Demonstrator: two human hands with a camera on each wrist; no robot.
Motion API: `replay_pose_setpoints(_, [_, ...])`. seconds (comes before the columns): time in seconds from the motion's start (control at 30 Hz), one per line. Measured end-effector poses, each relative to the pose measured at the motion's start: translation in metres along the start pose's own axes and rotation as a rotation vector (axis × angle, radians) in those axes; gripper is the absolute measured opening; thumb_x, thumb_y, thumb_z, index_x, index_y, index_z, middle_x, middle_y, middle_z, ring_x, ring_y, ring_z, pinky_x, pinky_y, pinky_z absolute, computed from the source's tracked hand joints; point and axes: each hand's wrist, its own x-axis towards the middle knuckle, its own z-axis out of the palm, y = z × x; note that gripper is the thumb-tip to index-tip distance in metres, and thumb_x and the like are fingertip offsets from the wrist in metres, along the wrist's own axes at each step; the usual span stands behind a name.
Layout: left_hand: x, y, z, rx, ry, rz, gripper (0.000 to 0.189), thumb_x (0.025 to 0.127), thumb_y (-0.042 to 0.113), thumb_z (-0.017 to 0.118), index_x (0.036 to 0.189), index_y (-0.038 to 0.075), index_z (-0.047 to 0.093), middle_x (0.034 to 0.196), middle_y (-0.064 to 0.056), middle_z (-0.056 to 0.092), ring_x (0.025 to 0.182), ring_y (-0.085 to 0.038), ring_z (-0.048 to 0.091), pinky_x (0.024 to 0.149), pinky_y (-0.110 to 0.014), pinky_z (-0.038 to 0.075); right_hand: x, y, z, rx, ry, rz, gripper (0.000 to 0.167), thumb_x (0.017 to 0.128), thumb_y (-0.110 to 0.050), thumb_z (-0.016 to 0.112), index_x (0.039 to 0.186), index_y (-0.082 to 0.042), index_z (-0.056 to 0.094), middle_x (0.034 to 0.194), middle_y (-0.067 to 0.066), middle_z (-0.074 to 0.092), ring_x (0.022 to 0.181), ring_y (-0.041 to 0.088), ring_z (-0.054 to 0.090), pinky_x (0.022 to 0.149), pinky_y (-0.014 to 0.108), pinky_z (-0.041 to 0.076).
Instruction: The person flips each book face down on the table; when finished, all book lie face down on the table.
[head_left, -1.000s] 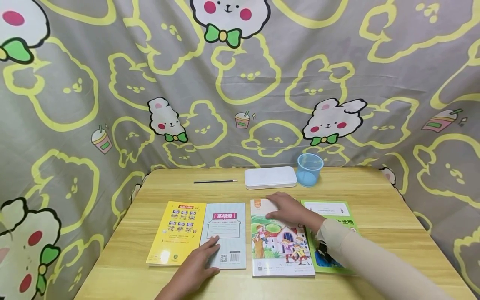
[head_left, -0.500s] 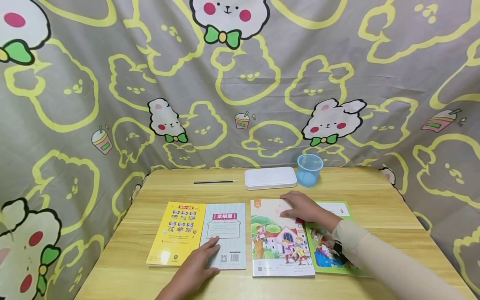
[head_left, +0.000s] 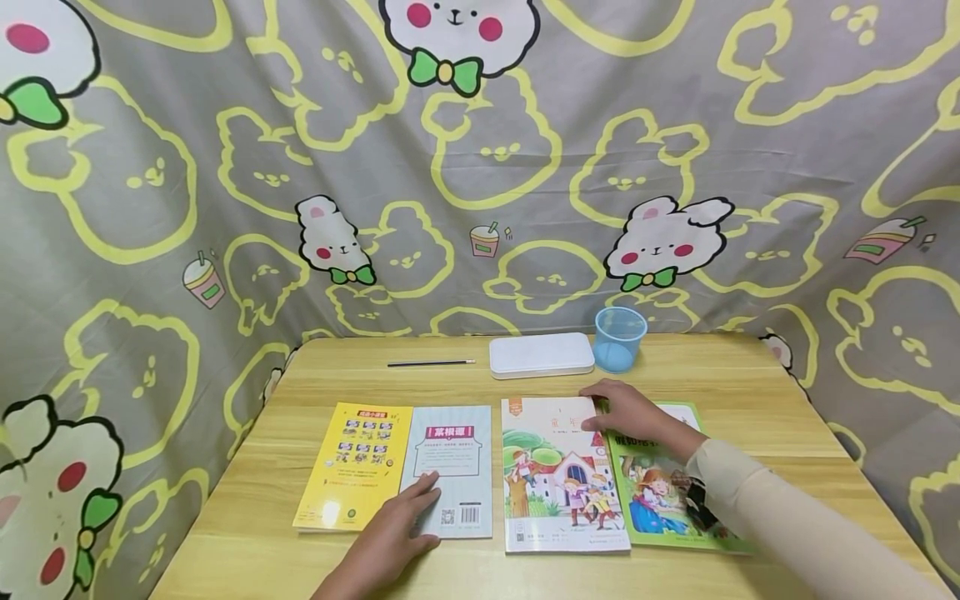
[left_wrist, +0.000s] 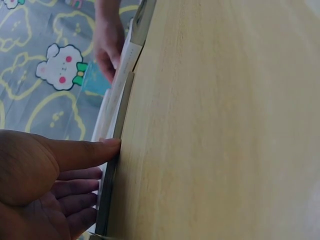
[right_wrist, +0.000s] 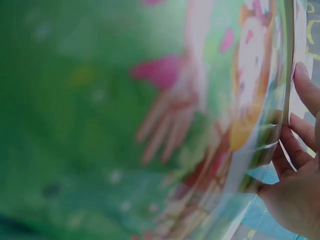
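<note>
Four-sided books lie in a row on the table (head_left: pixel 240 500): a yellow book (head_left: pixel 352 467), a pale blue book (head_left: pixel 480 467), an illustrated white book (head_left: pixel 540 500) and a green book (head_left: pixel 652 508). My left hand (head_left: pixel 393 521) rests on the lower part of the pale blue book, overlapping the yellow one. In the left wrist view its thumb (left_wrist: pixel 90 152) reaches the book's edge with the fingers spread below. At the top right of the white book, my right hand (head_left: pixel 637 417) touches the cover with extended fingers. The sleeved forearm hides part of the green book, whose cover (right_wrist: pixel 100 125) fills much of the right wrist view.
Toward the back stand a white case (head_left: pixel 540 355) and a translucent blue cup (head_left: pixel 619 342), side by side. A thin dark pencil (head_left: pixel 431 363) lies left of the case. A patterned grey curtain (head_left: pixel 420 175) hangs behind the table.
My right hand has slid rightward across the top of the white book toward the green one, uncovering more of the white cover's title. The left hand and the books have stayed put.
</note>
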Motion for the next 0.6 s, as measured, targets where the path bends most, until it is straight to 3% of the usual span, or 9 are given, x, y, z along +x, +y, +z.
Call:
replay_pose_setpoints(0.27, [0.0001, 0.0006, -0.001, 0.006, 0.002, 0.002, 0.066, 0.083, 0.016, 0.085, 0.14, -0.004, 0.06, 0.16, -0.013, 0.045, 0.145, -0.039, 0.043, 0.117, -0.057, 0.037, -0.0014, 0.0047, -0.0006, 0.013, 0.019, -0.022, 0.065, 0.09, -0.04, 0.079, 0.141, -0.004, 0.061, 0.14, 0.02, 0.059, 0.13, 0.042, 0.054, 0.104, 0.058, 0.049])
replay_pose_setpoints(0.6, [0.0035, 0.0001, -0.0071, 0.001, -0.048, -0.021, 0.07, 0.082, 0.025, 0.086, 0.141, -0.001, 0.06, 0.16, -0.012, 0.044, 0.145, -0.042, 0.042, 0.117, -0.061, 0.035, -0.0002, 0.0082, 0.0023, 0.037, 0.025, -0.018, 0.063, 0.09, -0.041, 0.08, 0.139, -0.006, 0.062, 0.14, 0.018, 0.059, 0.131, 0.041, 0.053, 0.105, 0.058, 0.048])
